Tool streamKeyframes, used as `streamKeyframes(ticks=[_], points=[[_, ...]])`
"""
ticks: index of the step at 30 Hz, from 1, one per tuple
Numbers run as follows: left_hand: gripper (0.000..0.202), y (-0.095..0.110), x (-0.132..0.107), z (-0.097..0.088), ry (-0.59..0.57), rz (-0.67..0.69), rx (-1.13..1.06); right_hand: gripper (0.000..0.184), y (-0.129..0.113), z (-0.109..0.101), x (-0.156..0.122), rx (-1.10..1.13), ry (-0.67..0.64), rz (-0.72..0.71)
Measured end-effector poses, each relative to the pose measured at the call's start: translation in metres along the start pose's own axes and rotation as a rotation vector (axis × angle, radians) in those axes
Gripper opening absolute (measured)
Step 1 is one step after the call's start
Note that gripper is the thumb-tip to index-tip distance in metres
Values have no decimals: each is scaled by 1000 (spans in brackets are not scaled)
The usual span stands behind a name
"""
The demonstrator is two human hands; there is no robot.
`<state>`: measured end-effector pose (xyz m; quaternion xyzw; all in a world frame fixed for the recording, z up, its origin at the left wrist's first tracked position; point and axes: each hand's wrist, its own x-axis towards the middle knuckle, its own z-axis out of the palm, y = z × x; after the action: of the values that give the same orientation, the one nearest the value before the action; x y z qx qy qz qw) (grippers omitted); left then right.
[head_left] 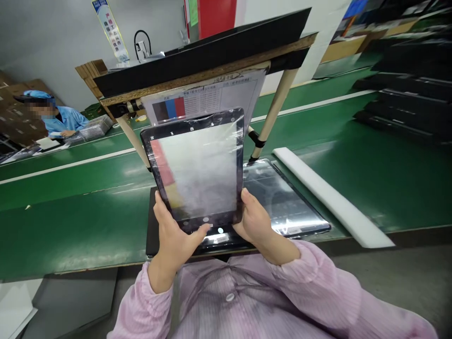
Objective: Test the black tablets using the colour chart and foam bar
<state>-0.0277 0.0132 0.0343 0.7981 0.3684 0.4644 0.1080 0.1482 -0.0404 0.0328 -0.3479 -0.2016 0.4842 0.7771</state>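
Observation:
A black-framed tablet (201,174) is held up tilted in front of me, its lit screen showing a blurry camera picture with icons along the top and bottom edges. My left hand (173,240) grips its lower left side, with the thumb at the bottom edge near the round button. The lower right corner is held by my right hand (254,216), thumb on the side edge. Below and behind the tablet lies a glossy dark panel in clear film (289,202) on the green bench. A black flat piece (151,230) shows partly at the left, mostly hidden.
A white foam strip (328,193) lies right of the panel. A wooden-legged stand (278,103) with a printed sheet (212,96) rises behind the tablet. Stacked black panels (409,94) stand at the right. A person in blue (65,122) works at the far left.

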Motion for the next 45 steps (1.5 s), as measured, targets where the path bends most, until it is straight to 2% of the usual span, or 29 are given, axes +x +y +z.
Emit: streamKeyframes(ticks=[6, 11, 16, 23, 31, 33, 35, 37, 39, 42, 45], points=[[133, 11, -11, 12, 27, -2, 79, 44, -5, -14, 1, -55, -36, -11], [133, 13, -17, 13, 37, 30, 124, 45, -1, -20, -3, -85, -28, -43], [132, 14, -18, 10, 43, 105, 141, 48, 2, -20, -9, -124, -47, -51], [138, 13, -19, 6, 36, 116, 156, 51, 2, -18, -12, -145, -71, -84], [143, 12, -22, 5, 57, 101, 117, 43, 2, -16, -13, -40, -104, -79], [139, 10, -23, 6, 72, 104, 64, 46, 3, -16, -13, -53, -97, -67], [118, 8, -24, 5, 89, 99, -100, 51, 3, -16, -14, -80, -94, -59], [81, 7, -22, 4, 144, 12, -400, 56, 2, -17, -16, -114, -108, -54], [49, 6, -19, 0, 196, -190, -738, 59, -1, -19, -20, -164, -151, -54], [34, 5, -14, -7, 173, -527, -1060, 58, -13, -22, -27, -353, -302, -171], [34, 6, -14, -10, 141, -675, -1187, 59, -36, -17, -29, -639, -477, -431]])
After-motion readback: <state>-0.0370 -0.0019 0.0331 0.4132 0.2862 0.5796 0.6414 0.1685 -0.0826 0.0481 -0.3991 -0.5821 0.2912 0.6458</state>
